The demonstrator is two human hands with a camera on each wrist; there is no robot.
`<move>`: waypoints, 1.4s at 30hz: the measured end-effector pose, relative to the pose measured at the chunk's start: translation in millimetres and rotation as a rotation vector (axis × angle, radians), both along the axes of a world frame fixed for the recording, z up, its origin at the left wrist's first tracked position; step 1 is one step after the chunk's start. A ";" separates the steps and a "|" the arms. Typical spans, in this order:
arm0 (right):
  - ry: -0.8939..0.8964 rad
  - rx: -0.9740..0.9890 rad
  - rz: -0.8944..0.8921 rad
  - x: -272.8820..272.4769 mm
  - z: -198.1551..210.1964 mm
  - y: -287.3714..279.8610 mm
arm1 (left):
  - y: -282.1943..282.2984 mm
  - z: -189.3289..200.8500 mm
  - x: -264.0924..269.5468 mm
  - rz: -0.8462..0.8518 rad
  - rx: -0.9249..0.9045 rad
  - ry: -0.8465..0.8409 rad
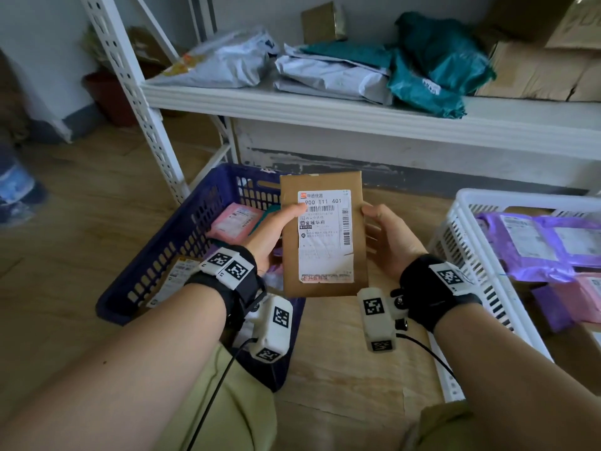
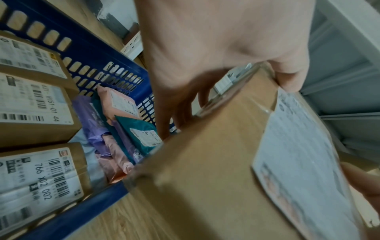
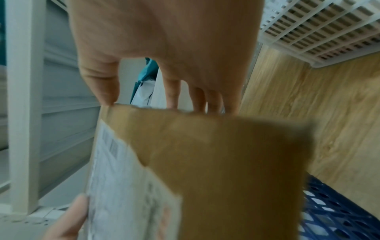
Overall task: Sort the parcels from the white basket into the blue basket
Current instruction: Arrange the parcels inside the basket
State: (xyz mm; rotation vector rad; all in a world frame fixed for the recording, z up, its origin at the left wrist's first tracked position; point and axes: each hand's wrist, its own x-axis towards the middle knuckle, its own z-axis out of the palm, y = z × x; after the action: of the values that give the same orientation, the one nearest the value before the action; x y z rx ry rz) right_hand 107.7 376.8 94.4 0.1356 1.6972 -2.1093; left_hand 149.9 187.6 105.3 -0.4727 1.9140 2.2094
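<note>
A brown cardboard parcel [image 1: 354, 242] with a white shipping label stands upright between both hands, above the gap between the two baskets. My left hand [image 1: 276, 229] grips its left edge, thumb on the label, fingers behind. My right hand [image 1: 387, 239] grips its right edge, thumb at the front. The left wrist view shows the parcel [image 2: 205, 170] close up, over the blue basket [image 2: 98, 65]. The blue basket [image 1: 175, 242] lies at the left with boxes and soft mailers inside. The white basket [image 1: 461, 236] at the right holds purple and pink mailers [image 1: 533, 245].
A white metal shelf [image 1: 325, 109] runs across behind the baskets, loaded with grey and teal mailer bags [image 1: 432, 66] and cardboard boxes. Its perforated upright [image 1: 143, 102] stands just left of the blue basket. Wooden floor [image 1: 351, 369] shows between the baskets.
</note>
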 end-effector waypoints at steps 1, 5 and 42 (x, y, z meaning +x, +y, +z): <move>0.007 -0.006 0.006 4.2 3.0 0.3 | 1.3 5.0 4.8 0.007 -0.006 0.009; 0.010 -0.020 -0.005 16.8 17.1 6.5 | 12.6 29.0 18.3 0.065 -0.060 0.041; -0.273 0.650 -0.519 110.9 17.4 405.8 | 423.0 -18.6 -30.7 -0.827 -0.107 -0.146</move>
State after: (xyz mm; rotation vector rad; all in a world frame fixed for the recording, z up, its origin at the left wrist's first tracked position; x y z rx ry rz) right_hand 218.6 782.6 111.8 1.1019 2.2672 -1.6366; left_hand 119.3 610.6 86.7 0.1412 1.7135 1.4971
